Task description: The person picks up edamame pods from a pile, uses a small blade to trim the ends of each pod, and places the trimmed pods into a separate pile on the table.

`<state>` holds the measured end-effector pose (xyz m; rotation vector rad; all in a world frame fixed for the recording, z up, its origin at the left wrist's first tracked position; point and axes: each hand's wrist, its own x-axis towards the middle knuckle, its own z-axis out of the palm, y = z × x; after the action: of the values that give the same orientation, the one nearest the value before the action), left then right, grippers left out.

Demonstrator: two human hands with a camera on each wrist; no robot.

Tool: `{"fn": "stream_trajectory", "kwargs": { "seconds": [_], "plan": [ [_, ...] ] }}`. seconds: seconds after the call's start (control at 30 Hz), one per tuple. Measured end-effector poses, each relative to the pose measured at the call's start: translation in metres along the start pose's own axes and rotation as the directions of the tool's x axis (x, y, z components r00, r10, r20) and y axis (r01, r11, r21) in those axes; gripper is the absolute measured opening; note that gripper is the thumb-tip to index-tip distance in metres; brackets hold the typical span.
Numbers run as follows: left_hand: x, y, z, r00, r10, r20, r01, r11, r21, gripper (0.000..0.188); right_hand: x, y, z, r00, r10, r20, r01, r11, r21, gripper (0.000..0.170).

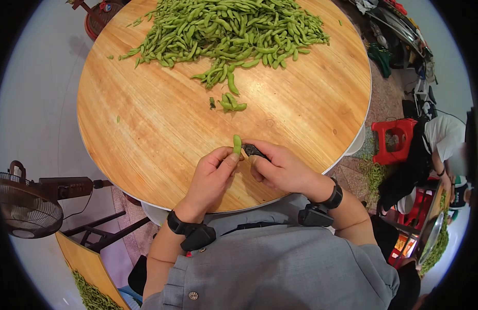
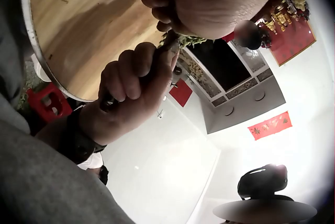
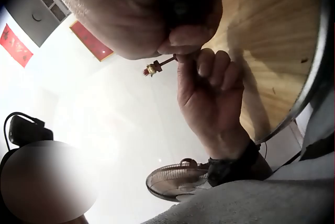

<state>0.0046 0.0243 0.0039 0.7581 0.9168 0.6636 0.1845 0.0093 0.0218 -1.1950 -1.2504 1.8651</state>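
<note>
My left hand [image 1: 210,175] pinches a green edamame pod [image 1: 237,142] upright between thumb and fingers, over the near part of the round wooden table [image 1: 156,139]. Close beside it, my right hand [image 1: 284,168] grips a black-handled tool [image 1: 254,151], its front end near the pod. In the left wrist view the right hand's fingers curl round the dark handle [image 2: 108,101]; I cannot tell the tool's exact kind. A few loose pods [image 1: 232,103] lie ahead of the hands, with a large heap of pods [image 1: 228,31] beyond.
A small dark green scrap [image 1: 212,103] lies by the loose pods. A fan [image 1: 30,204] stands at the left. To the right are a red stool [image 1: 394,140], pods on the floor [image 1: 374,175] and another person [image 1: 440,139] bending near a second table.
</note>
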Motion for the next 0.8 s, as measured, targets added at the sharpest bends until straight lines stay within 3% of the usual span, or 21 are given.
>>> {"fn": "stream_trajectory", "kwargs": {
  "seconds": [0.07, 0.1, 0.17, 0.2, 0.27, 0.3, 0.37, 0.4, 0.43, 0.47, 0.5, 0.57, 0.6, 0.67, 0.8],
  "plan": [
    [0.003, -0.007, 0.0, 0.977, 0.211, -0.043, -0.19, 0.94, 0.284, 0.014, 0.001, 0.001, 0.0, 0.999, -0.025, -0.041, 0.021, 0.996, -0.088, 0.034],
    [0.003, -0.009, 0.0, 0.978, 0.207, -0.042, -0.186, 0.94, 0.286, 0.014, 0.002, 0.001, 0.0, 0.999, -0.023, -0.043, 0.02, 0.996, -0.084, 0.034],
    [0.005, -0.01, -0.001, 0.89, 0.453, 0.055, -0.379, 0.666, 0.643, 0.013, 0.002, 0.0, 0.001, 0.996, -0.017, -0.082, 0.01, 0.996, -0.088, 0.036],
    [0.004, -0.008, 0.0, 0.892, 0.449, 0.059, -0.378, 0.666, 0.643, 0.013, 0.003, 0.0, 0.001, 0.996, -0.016, -0.086, 0.009, 0.996, -0.084, 0.036],
    [0.002, -0.001, 0.002, 0.839, 0.527, 0.133, -0.409, 0.45, 0.794, 0.013, 0.004, 0.0, 0.001, 0.992, 0.12, -0.031, -0.117, 0.991, 0.067, 0.043],
    [0.001, -0.001, 0.002, 0.839, 0.526, 0.139, -0.411, 0.446, 0.795, 0.013, 0.004, 0.0, 0.0, 0.993, 0.116, -0.035, -0.114, 0.991, 0.07, 0.043],
    [-0.002, -0.001, 0.001, 0.904, 0.422, 0.068, -0.358, 0.66, 0.66, 0.012, 0.0, -0.003, -0.003, 0.969, 0.187, 0.164, -0.243, 0.85, 0.467, 0.045],
    [-0.004, 0.002, 0.0, 0.904, 0.422, 0.069, -0.358, 0.659, 0.662, 0.012, -0.002, -0.005, -0.005, 0.969, 0.185, 0.164, -0.242, 0.85, 0.468, 0.045],
    [-0.005, 0.007, 0.0, 0.968, 0.249, 0.034, -0.237, 0.859, 0.454, 0.014, -0.005, -0.008, -0.007, 0.956, 0.19, 0.225, -0.285, 0.786, 0.548, 0.043],
    [-0.006, 0.009, -0.001, 0.997, 0.062, 0.047, -0.071, 0.974, 0.215, 0.015, -0.008, -0.009, -0.009, 0.94, 0.187, 0.285, -0.329, 0.712, 0.62, 0.042],
    [-0.007, 0.009, -0.001, 0.997, 0.059, 0.048, -0.068, 0.974, 0.216, 0.015, -0.01, -0.007, -0.01, 0.941, 0.187, 0.283, -0.329, 0.711, 0.622, 0.042],
    [-0.007, 0.005, -0.002, 0.984, -0.025, 0.176, 0.054, 0.985, -0.162, 0.02, -0.013, -0.005, -0.01, 0.923, 0.113, 0.368, -0.361, 0.588, 0.724, 0.04],
    [-0.006, 0.002, -0.003, 0.984, -0.025, 0.176, 0.054, 0.985, -0.162, 0.02, -0.015, -0.004, -0.011, 0.923, 0.113, 0.368, -0.361, 0.587, 0.724, 0.04],
    [-0.005, -0.004, -0.006, 0.896, 0.041, 0.442, 0.172, 0.886, -0.431, 0.022, -0.017, -0.003, -0.01, 0.899, 0.079, 0.431, -0.407, 0.511, 0.757, 0.038],
    [-0.006, -0.005, -0.003, 0.884, 0.05, 0.466, 0.179, 0.883, -0.435, 0.023, -0.021, -0.014, -0.008, 0.928, 0.165, 0.335, -0.358, 0.647, 0.674, 0.032]
  ]
}}
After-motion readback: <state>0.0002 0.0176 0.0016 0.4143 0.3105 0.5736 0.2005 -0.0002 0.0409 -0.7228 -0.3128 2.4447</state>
